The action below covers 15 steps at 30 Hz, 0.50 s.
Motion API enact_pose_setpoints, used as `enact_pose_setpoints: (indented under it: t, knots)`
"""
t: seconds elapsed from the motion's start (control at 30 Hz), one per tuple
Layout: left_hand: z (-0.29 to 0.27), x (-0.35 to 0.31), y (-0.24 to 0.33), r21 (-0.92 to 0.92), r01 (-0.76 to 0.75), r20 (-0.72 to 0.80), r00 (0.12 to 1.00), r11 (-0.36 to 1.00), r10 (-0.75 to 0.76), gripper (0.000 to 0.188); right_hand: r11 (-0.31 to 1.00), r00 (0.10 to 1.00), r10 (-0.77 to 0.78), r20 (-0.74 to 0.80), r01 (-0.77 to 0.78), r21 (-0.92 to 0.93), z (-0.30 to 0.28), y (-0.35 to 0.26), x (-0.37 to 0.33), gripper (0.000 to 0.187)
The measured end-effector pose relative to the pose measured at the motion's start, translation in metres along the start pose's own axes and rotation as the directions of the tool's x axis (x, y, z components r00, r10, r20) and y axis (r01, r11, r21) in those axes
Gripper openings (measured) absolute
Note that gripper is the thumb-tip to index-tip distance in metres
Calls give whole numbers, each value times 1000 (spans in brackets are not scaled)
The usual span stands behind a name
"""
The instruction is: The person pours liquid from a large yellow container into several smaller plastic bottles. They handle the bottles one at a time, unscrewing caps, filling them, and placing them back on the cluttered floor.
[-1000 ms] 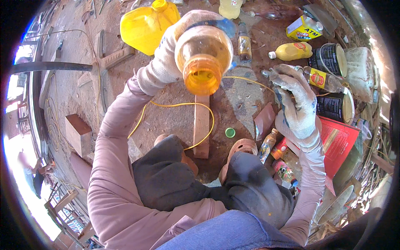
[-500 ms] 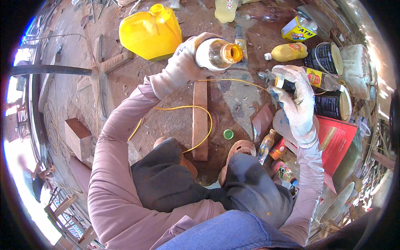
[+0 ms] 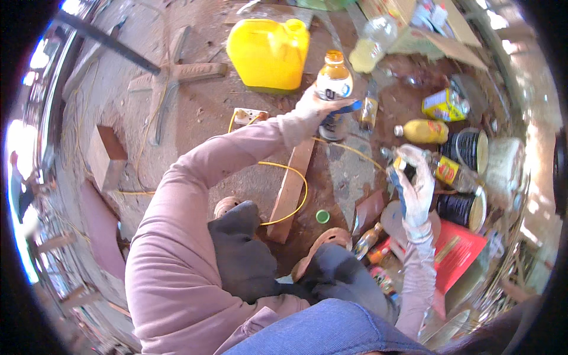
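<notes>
Across the frame, a brown floor (image 3: pixel 204 106) is carrying a yellow jerrycan (image 3: pixel 269 56) at upper centre and a wooden plank (image 3: pixel 291 192) at centre. Just right of the jerrycan, the left hand (image 3: pixel 312 109) is gripping an amber-topped bottle (image 3: pixel 335 72) whose white label (image 3: pixel 327 93) is bearing dark lettering. Right of centre, the right hand (image 3: pixel 417 171) is curling loosely; whether it is holding anything, I cannot tell. Nearby, red-and-yellow labels (image 3: pixel 447 171) are marking a yellow bottle (image 3: pixel 419 131) and a clear bottle (image 3: pixel 468 181).
</notes>
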<state>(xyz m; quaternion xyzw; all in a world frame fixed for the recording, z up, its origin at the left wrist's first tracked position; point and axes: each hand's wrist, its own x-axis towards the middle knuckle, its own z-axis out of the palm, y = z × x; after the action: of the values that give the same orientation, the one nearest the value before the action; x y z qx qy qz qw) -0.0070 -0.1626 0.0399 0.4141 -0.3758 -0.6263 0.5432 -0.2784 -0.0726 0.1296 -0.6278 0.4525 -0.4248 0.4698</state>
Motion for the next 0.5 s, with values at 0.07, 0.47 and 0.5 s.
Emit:
enact_pose_setpoints:
  t: [0.07, 0.47, 0.5]
  knots:
    - [10, 12, 4, -308, 30, 6, 1000, 951, -30, 36, 997, 1000, -18, 16, 19, -69, -4, 3, 0, 37]
    - [71, 85, 21, -615, -222, -351, 936, 757, -11, 31, 983, 979, 181, -98, -181, 4, 6, 2, -3, 38]
    - [73, 86, 22, -632, -234, -358, 934, 739, -9, 32, 982, 975, 190, -117, -191, 3, 8, 1, -2, 37]
